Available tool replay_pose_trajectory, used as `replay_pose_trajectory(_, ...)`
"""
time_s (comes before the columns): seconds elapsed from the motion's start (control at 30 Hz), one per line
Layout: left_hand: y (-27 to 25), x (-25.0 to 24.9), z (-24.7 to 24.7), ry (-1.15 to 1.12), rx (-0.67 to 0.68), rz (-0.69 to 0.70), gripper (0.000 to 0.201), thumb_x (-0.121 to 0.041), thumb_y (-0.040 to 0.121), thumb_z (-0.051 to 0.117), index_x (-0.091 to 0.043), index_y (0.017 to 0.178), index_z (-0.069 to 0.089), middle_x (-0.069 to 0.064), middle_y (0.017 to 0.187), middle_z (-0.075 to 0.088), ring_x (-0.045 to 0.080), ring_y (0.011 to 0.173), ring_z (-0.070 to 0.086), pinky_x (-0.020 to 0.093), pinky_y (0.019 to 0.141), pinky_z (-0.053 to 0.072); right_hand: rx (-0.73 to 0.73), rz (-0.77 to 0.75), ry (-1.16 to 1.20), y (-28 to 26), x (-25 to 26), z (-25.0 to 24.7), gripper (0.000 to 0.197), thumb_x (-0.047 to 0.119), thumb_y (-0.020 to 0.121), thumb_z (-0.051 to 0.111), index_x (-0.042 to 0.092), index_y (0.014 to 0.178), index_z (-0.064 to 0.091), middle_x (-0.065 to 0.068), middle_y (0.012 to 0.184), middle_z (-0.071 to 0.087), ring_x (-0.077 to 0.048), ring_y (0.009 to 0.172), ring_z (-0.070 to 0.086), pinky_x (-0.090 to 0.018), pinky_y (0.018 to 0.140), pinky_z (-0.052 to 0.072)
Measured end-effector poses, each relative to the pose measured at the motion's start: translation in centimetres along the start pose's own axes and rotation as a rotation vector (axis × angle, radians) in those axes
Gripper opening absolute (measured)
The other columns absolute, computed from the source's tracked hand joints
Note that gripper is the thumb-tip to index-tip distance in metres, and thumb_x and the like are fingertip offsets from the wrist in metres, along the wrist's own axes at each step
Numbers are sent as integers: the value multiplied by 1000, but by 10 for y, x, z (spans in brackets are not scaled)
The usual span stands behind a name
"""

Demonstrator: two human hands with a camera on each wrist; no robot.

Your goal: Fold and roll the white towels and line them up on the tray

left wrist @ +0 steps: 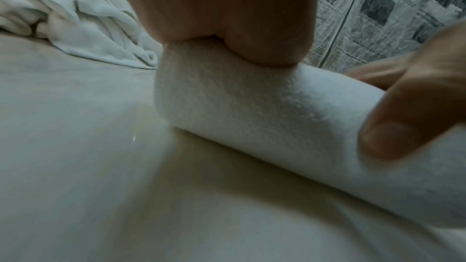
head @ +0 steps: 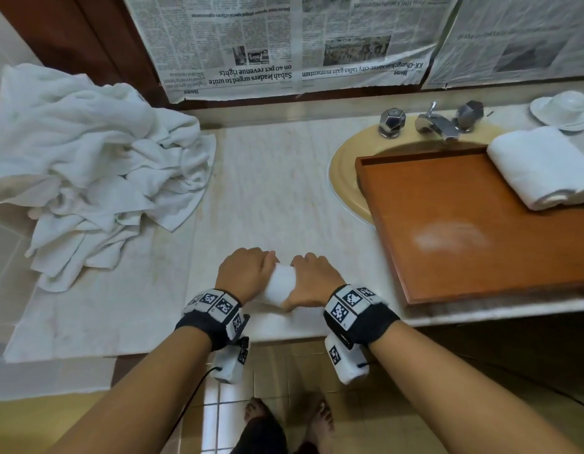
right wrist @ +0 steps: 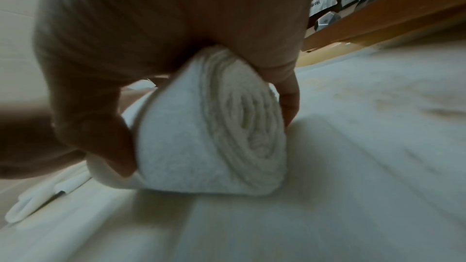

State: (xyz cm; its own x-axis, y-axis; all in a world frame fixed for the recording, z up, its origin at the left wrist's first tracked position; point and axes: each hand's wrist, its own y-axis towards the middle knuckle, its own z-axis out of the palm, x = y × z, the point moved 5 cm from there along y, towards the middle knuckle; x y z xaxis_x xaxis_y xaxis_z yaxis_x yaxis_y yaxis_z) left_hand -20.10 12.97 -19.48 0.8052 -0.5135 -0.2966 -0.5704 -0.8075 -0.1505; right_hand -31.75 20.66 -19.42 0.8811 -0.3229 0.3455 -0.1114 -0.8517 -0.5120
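Observation:
A rolled white towel (head: 281,283) lies on the marble counter near its front edge, held between both hands. My left hand (head: 246,271) grips its left end from above, and my right hand (head: 312,280) curls over its right end. In the left wrist view the roll (left wrist: 264,113) lies on the counter under my left hand (left wrist: 221,13), with the right thumb pressed on it. The right wrist view shows the roll's spiral end (right wrist: 247,125) with my right hand (right wrist: 163,33) wrapped round it. A wooden tray (head: 474,231) sits over the sink, with rolled towels (head: 543,165) at its far right.
A heap of loose white towels (head: 90,165) covers the counter's left side. Behind the tray are the yellow sink rim (head: 341,178), chrome taps (head: 431,121) and a white cup on a saucer (head: 562,108). Newspaper (head: 284,44) covers the wall behind.

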Motion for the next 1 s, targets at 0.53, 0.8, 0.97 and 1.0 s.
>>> replay_pose_trajectory(0.53,36,-5,1,-127,-7,-25,44,-37,99,31,-24,86,71,-3,89,68,17,81,57,31,70,39,98,216,142,5,-6,-13,59,35,56,84,15,101,51,0,91,57,-20,78,58,-31,69,53)
replay_pose_trajectory(0.8,47,-18,2,-168,62,65,42,-33,101,32,-25,89,71,-3,96,69,16,88,54,29,74,35,-34,285,147,1,-17,-12,41,31,54,79,17,85,56,2,80,62,-21,71,62,-29,66,54)
replay_pose_trajectory(0.97,45,-21,-1,-244,0,58,39,-30,101,36,-20,88,71,-1,94,67,16,88,51,28,73,32,-93,282,108,-5,-17,-19,36,29,61,78,18,81,50,2,76,53,-21,70,53,-26,60,43)
replay_pose_trajectory(1.0,46,-23,-2,-266,-20,65,37,-29,101,37,-19,89,71,-1,95,67,17,91,51,29,75,34,-95,286,112,-6,-19,-20,37,29,62,78,18,82,49,2,76,51,-21,70,52,-26,60,42)
